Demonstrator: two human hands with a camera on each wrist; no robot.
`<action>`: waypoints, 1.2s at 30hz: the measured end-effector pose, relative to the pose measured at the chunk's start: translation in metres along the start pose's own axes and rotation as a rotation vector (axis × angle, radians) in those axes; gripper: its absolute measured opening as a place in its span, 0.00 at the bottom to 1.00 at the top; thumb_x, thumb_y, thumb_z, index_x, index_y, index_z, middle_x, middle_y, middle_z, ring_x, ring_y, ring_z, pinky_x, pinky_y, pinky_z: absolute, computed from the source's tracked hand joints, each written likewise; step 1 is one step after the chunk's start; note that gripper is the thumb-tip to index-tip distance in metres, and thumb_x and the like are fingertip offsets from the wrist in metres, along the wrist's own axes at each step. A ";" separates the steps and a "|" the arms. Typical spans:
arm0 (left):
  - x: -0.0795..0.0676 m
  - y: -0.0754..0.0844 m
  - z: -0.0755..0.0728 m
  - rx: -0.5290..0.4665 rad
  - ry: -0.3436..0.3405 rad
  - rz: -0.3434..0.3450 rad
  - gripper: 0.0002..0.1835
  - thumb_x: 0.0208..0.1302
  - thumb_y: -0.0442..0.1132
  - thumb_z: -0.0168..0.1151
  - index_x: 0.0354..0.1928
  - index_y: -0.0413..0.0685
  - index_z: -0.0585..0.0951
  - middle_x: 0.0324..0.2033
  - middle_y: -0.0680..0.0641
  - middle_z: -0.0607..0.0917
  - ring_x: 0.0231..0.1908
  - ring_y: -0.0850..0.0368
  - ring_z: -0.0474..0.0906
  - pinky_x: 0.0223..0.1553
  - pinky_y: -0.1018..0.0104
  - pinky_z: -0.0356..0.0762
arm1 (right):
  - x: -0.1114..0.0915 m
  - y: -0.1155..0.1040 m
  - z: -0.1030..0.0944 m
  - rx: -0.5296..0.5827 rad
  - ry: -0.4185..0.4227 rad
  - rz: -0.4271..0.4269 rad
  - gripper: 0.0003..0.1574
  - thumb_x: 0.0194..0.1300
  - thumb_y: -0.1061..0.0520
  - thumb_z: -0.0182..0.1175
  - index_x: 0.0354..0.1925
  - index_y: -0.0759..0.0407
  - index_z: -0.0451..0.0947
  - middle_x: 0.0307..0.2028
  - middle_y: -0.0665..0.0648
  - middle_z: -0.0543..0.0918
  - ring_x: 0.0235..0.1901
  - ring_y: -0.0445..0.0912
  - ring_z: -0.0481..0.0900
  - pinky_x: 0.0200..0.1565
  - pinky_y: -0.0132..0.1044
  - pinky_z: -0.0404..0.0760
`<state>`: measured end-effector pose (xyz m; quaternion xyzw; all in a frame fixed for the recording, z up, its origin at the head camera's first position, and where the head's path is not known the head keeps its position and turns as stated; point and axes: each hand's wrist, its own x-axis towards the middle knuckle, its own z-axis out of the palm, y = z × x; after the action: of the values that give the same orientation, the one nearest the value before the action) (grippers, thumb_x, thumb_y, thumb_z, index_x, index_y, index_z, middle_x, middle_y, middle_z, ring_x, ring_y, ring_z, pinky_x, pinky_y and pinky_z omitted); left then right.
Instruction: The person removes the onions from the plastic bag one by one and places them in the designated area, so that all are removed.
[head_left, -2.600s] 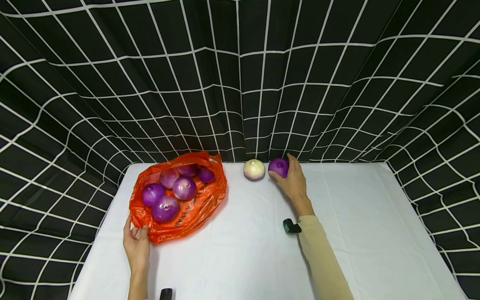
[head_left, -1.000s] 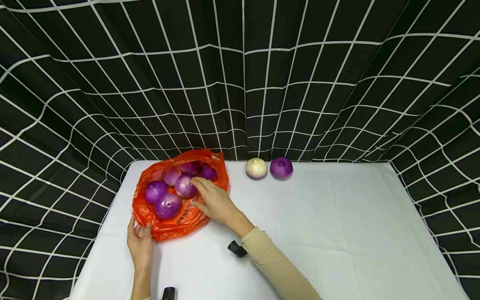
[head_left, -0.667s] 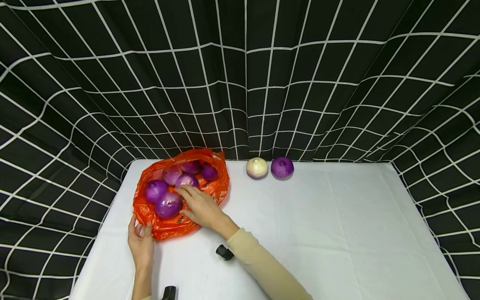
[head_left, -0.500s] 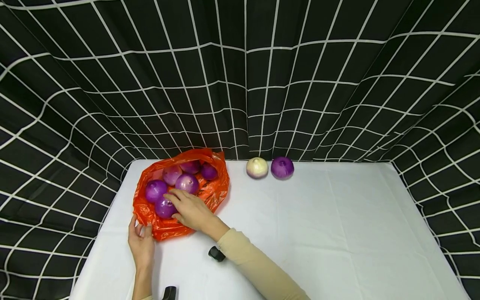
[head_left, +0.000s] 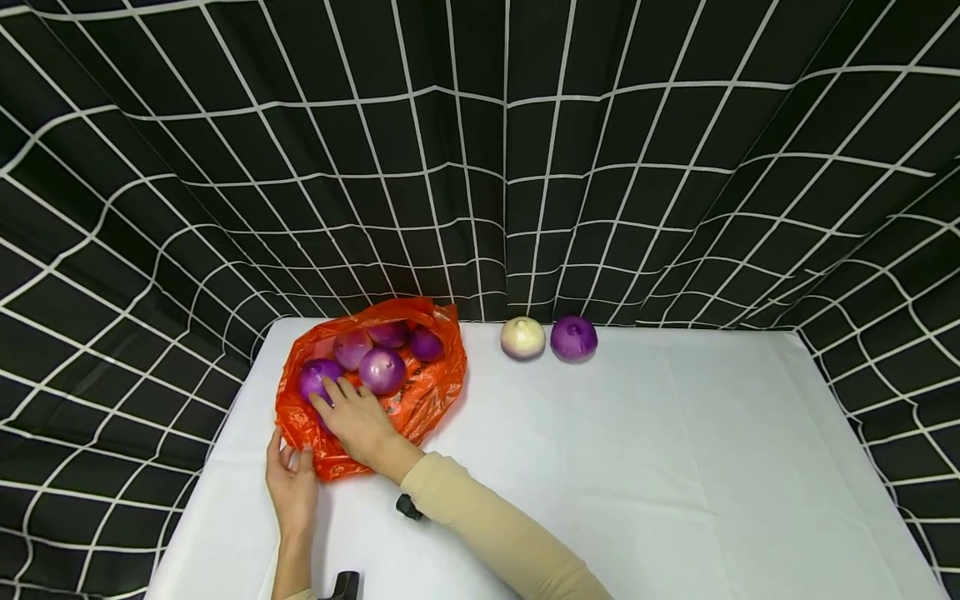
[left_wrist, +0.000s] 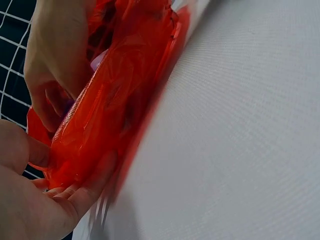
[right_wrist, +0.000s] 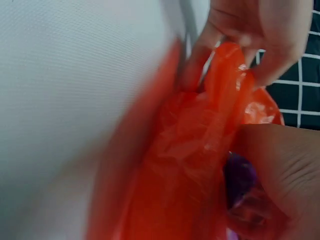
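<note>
Orange-red plastic bag lies left on white cloth-covered tabletop, round purple onions inside. Left hand at its near-left edge; right hand over onions. Right of bag, by back edge: round whitish onion, then round deep-purple onion. Behind: black white-gridded curtain.

Black gridded drapes on three sides of a white-covered table show a curtained booth

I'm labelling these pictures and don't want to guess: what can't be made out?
Head: most of the onion beneath the right grip, which covers it; whether it is held is unclear.
Head: the lower black device, cut off by the bottom edge.
Left wrist: how many onions the orange bag holds, hidden by its wall.
Right wrist: the bag's left side, blurred.
</note>
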<state>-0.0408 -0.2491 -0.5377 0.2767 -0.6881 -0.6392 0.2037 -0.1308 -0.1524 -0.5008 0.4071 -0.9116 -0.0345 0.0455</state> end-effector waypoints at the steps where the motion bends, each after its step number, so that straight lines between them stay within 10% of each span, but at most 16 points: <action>1: 0.000 0.000 0.000 0.001 0.000 0.004 0.33 0.69 0.25 0.49 0.75 0.39 0.55 0.43 0.52 0.76 0.38 0.74 0.76 0.35 0.83 0.76 | 0.001 -0.001 0.002 -0.001 0.001 0.000 0.43 0.65 0.43 0.63 0.73 0.43 0.59 0.71 0.54 0.62 0.69 0.48 0.62 0.63 0.40 0.70; 14: -0.002 0.000 0.002 0.004 -0.001 0.006 0.33 0.70 0.25 0.48 0.75 0.40 0.55 0.43 0.49 0.76 0.38 0.74 0.76 0.35 0.84 0.76 | -0.002 0.012 0.011 0.000 0.083 0.023 0.37 0.68 0.42 0.59 0.72 0.38 0.61 0.61 0.53 0.69 0.59 0.46 0.69 0.57 0.34 0.75; 24: -0.002 -0.001 -0.001 0.019 0.018 0.003 0.32 0.69 0.25 0.49 0.74 0.39 0.56 0.35 0.55 0.75 0.30 0.71 0.73 0.27 0.83 0.72 | -0.018 0.022 -0.004 0.227 0.140 0.098 0.50 0.47 0.33 0.74 0.63 0.51 0.68 0.59 0.55 0.69 0.55 0.45 0.73 0.49 0.33 0.80; 36: -0.004 0.001 0.000 0.065 0.041 0.006 0.32 0.68 0.25 0.49 0.73 0.38 0.57 0.33 0.55 0.72 0.27 0.71 0.68 0.26 0.84 0.68 | -0.037 0.029 -0.010 0.207 0.289 0.084 0.54 0.47 0.28 0.71 0.65 0.52 0.67 0.57 0.51 0.73 0.58 0.45 0.68 0.62 0.35 0.68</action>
<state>-0.0381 -0.2470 -0.5360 0.2944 -0.7049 -0.6100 0.2105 -0.1269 -0.1059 -0.4902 0.3717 -0.9106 0.1201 0.1352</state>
